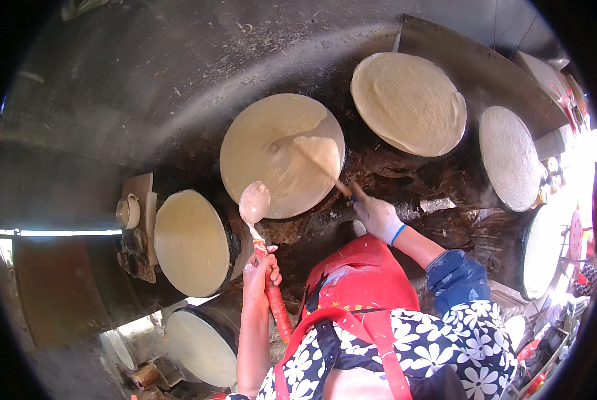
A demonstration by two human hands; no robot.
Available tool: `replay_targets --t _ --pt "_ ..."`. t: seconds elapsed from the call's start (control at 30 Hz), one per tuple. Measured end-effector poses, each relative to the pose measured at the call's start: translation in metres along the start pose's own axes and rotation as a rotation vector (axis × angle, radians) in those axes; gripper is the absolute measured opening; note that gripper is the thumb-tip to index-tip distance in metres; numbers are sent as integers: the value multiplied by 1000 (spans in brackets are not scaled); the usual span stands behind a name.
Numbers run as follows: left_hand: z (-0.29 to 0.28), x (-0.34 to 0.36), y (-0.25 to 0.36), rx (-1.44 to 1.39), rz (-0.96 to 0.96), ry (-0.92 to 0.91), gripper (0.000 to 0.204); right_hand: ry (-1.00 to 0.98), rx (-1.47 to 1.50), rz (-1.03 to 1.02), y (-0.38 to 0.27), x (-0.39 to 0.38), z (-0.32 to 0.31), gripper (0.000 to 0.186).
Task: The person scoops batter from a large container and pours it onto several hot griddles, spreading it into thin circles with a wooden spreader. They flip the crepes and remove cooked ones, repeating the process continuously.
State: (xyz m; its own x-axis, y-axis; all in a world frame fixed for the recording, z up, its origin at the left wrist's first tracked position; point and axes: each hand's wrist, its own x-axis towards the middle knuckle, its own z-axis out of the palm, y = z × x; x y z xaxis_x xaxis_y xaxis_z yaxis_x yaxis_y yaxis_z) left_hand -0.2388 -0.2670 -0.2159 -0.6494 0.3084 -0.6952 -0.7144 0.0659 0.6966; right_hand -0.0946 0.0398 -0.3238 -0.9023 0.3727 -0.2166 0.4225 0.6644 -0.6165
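My left hand [260,272] is wrapped round the red-taped handle of a ladle [254,203]. Pale batter coats the ladle's bowl, which is held up at the near edge of the middle round griddle. In a whitish glove, my right hand [378,219] grips the thin handle of a batter spreader [326,163]. The spreader's far end lies over the wet, pale batter [262,143] on that griddle; its exact shape blurs into the batter. Streaks and a curved swirl mark the batter's surface.
More round griddles carry pale flatbreads: one [408,103] at the far right, one [510,159] beyond it, one [190,243] on the left and one [202,347] at the near left. A small pot [129,211] stands on a board at the left. A red apron [365,277] covers my front.
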Motion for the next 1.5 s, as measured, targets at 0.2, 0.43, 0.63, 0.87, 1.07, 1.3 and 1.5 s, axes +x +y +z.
replay_targets --t 0.2,0.43,0.63,0.87,1.07,1.3,1.5 --pt "33 11 -3 -9 -40 77 31 -156 -97 -54 48 -33 -19 63" --pt "69 10 6 -28 -28 96 32 128 -48 -13 66 89 -46 61" --pt "82 16 3 -37 -52 78 37 213 -89 61 30 145 -50 64" --pt "64 31 5 -66 -120 -54 40 116 23 318 -8 67 12 70" --pt "45 48 1 -64 -155 -161 40 -69 10 109 -61 57 37 66" --pt "3 39 -9 -138 -195 -264 39 339 -16 371 -32 73 23 62" --pt "-18 46 -16 -146 -246 -336 35 -36 -115 296 -109 56 65 68"
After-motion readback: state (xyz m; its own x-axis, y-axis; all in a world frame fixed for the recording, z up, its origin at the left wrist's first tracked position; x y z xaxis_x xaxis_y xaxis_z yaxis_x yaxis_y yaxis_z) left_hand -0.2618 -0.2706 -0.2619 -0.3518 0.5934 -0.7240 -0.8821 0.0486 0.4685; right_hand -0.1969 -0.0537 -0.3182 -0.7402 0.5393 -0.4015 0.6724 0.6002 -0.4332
